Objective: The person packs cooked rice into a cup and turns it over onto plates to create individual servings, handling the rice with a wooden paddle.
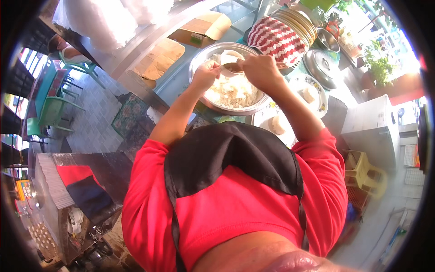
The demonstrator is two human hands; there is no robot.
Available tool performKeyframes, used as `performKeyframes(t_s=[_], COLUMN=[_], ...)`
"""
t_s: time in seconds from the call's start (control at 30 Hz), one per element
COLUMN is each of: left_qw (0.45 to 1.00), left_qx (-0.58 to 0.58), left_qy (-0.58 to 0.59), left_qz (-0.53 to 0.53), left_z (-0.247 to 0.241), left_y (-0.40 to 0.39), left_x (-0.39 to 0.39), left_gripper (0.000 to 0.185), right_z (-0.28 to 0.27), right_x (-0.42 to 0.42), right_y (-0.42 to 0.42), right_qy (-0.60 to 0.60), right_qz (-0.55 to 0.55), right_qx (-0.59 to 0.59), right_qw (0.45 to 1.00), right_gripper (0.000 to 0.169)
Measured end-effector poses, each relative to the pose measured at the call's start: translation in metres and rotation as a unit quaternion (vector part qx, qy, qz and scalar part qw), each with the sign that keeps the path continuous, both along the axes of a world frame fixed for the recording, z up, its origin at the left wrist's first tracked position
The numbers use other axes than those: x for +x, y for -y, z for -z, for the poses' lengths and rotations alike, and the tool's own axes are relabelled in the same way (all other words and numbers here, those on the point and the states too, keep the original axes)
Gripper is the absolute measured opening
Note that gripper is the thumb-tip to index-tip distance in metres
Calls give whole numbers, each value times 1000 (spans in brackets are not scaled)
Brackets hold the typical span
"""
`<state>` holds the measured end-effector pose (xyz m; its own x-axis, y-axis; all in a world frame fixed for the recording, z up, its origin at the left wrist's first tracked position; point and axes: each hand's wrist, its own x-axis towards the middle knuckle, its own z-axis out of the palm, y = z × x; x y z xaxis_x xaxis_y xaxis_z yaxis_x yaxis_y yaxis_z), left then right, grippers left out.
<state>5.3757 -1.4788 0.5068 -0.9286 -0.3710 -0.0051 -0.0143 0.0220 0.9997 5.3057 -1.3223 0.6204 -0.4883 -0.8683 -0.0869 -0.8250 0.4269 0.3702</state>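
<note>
Cooked white rice [234, 90] fills part of a wide metal pot [234, 109] in front of me. Over the pot, my left hand [206, 75] pinches the rim of a small white cup or bowl [231, 55]. My right hand [260, 70] grips a brown, apparently wooden spoon [233, 67], its blade across the cup. Glare hides how full the cup is. Close to the pot stands a plate [261, 117] with a rice mound [277, 125], partly behind my right arm. Farther right, another flower-rimmed plate [321, 93] holds a second mound [308, 94].
Beyond the pot are stacked plates [295, 25] under a red-and-white cloth [275, 40]. A metal lid [323, 66] lies to the right, near a metal bowl [328, 40]. Cardboard boxes [204, 29] sit at the back left. A seated person [69, 51] is far left.
</note>
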Motion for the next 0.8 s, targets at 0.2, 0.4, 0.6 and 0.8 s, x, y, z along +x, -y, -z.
performKeyframes(t_s=[0.2, 0.4, 0.6, 0.8], left_qw=[993, 984, 982, 981], left_qx=[-50, -56, -55, -44], left_qy=[33, -3, 8, -3], left_qz=[-99, -170, -182, -187], left_z=[5, 15, 17, 25], left_y=[24, 36, 35, 40], left_x=[12, 12, 22, 23], left_gripper=[16, 15, 14, 14], right_z=[4, 90, 107, 104], right_x=[-48, -75, -51, -21], right_y=[-26, -22, -12, -4], right_qy=[90, 75, 295, 333], right_qz=[78, 153, 61, 5], right_qx=[-259, -126, -147, -51], right_qw=[958, 977, 942, 941], right_gripper=[35, 24, 27, 27])
